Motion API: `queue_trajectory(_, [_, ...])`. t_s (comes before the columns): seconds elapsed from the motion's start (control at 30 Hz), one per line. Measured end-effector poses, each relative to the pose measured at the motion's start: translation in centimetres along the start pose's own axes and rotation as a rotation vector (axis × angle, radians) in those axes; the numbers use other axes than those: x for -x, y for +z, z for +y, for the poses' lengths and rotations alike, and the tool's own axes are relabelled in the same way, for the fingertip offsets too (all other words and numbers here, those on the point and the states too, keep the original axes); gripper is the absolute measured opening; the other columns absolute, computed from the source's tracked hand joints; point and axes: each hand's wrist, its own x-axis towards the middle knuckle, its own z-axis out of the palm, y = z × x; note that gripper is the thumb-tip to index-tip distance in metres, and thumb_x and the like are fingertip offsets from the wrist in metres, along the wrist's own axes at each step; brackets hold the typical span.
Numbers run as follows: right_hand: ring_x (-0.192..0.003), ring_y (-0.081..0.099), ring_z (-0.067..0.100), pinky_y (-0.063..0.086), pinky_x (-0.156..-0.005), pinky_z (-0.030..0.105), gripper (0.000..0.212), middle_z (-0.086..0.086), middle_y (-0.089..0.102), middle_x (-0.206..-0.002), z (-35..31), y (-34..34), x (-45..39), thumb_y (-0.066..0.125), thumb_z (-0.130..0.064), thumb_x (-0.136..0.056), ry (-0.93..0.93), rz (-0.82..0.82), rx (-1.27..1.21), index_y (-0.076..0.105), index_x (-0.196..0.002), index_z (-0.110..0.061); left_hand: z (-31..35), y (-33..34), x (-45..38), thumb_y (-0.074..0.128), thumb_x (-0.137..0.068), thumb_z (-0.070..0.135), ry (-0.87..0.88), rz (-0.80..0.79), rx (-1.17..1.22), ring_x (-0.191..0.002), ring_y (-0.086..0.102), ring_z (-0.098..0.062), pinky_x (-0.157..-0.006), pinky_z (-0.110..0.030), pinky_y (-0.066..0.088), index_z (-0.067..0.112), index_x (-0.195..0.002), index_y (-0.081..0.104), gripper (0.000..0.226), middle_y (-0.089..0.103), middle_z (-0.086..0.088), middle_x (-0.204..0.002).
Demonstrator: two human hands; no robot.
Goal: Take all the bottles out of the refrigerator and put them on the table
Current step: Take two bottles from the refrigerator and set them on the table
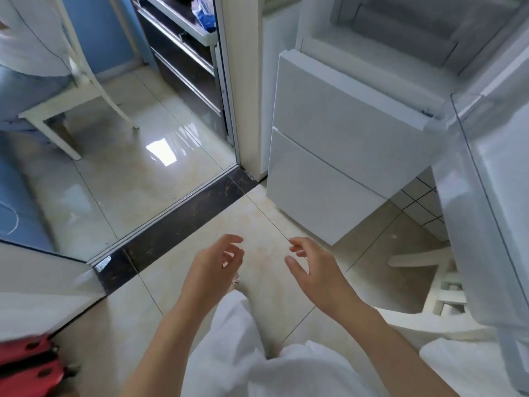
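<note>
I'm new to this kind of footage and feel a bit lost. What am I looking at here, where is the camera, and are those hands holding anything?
There is no machine here. A person wears one wide-angle camera on the head, so you look forward and down as they do. The left hand and the right hand are bare, held out over the tiled floor with fingers loosely curled, and they hold nothing. Ahead on the right stands a white refrigerator: its upper door is swung open, and its two lower drawers are closed. The part of the upper compartment in view shows no bottles. At left are a white chair and a dark cabinet with metal handles. Something red lies at the bottom left; I cannot tell what it is.
</note>
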Motion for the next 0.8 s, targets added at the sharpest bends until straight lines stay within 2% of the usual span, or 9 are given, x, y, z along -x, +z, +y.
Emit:
queue_trajectory(0.13, [-0.112,0.051,0.001,0.04,-0.092,0.018,0.036,-0.013,0.056,-0.12,-1.7,-0.9,-6.0,0.05,-0.037,-0.095,0.062,0.109,-0.025,0.047,-0.129,-0.027,0.6,-2.8,-8.1,0.06,-0.094,0.016,0.094,-0.065,-0.058,-0.086,0.068,-0.009,-0.083,-0.034,0.057,0.028,-0.114,0.061,0.024,0.069,0.015,-0.09])
queue_trajectory(0.23, [-0.112,0.052,0.002,0.043,-0.094,0.022,0.034,-0.013,0.057,-0.118,-3.6,-1.9,-10.3,0.051,-0.037,-0.094,0.114,0.192,-0.054,0.048,-0.127,-0.028,1.8,-5.4,-14.1,0.06,-0.094,0.019,0.163,-0.148,-0.086,-0.088,0.068,-0.006,-0.084,-0.035,0.057,0.03,-0.114,0.061,0.023,0.071,0.016,-0.093])
queue_trajectory(0.33, [-0.112,0.053,0.005,0.044,-0.095,0.025,0.033,-0.011,0.058,-0.118,-5.2,-2.8,-13.8,0.052,-0.035,-0.094,0.143,0.27,-0.064,0.049,-0.126,-0.026,3.1,-7.5,-19.5,0.059,-0.093,0.022,0.237,-0.21,-0.126,-0.086,0.067,-0.001,-0.08,-0.03,0.055,0.031,-0.114,0.06,0.023,0.07,0.018,-0.092])
queue_trajectory(0.47, [-0.113,0.052,0.003,0.038,-0.083,0.004,0.035,-0.009,0.057,-0.12,-7.0,-4.8,-18.5,0.051,-0.034,-0.095,0.194,0.377,-0.093,0.048,-0.129,-0.024,6.2,-9.1,-27.1,0.062,-0.091,0.017,0.341,-0.246,-0.114,-0.087,0.068,-0.005,-0.083,-0.032,0.055,0.027,-0.112,0.063,0.023,0.071,0.015,-0.09])
queue_trajectory(0.57, [-0.113,0.052,0.003,0.036,-0.086,0.012,0.034,-0.01,0.059,-0.118,-7.6,-7.1,-21.5,0.051,-0.035,-0.095,0.212,0.472,-0.099,0.048,-0.127,-0.025,9.3,-9.0,-31.3,0.061,-0.093,0.017,0.428,-0.27,-0.083,-0.089,0.069,-0.007,-0.087,-0.034,0.055,0.022,-0.113,0.064,0.021,0.072,0.014,-0.094])
queue_trajectory(0.67, [-0.113,0.053,0.006,0.038,-0.09,0.02,0.034,-0.008,0.06,-0.117,-8.0,-9.8,-24.3,0.052,-0.035,-0.094,0.212,0.56,-0.094,0.048,-0.126,-0.025,12.6,-8.1,-35.1,0.06,-0.093,0.019,0.503,-0.294,-0.068,-0.085,0.07,-0.006,-0.085,-0.035,0.057,0.023,-0.116,0.062,0.023,0.071,0.017,-0.103])
queue_trajectory(0.8, [-0.112,0.054,0.008,0.043,-0.093,0.024,0.034,-0.005,0.06,-0.117,-7.9,-14.4,-27.8,0.052,-0.033,-0.095,0.181,0.655,-0.068,0.048,-0.127,-0.022,17.3,-6.4,-39.5,0.061,-0.093,0.02,0.577,-0.262,-0.022,-0.089,0.068,-0.005,-0.085,-0.023,0.054,0.024,-0.118,0.061,0.026,0.069,0.016,-0.105])
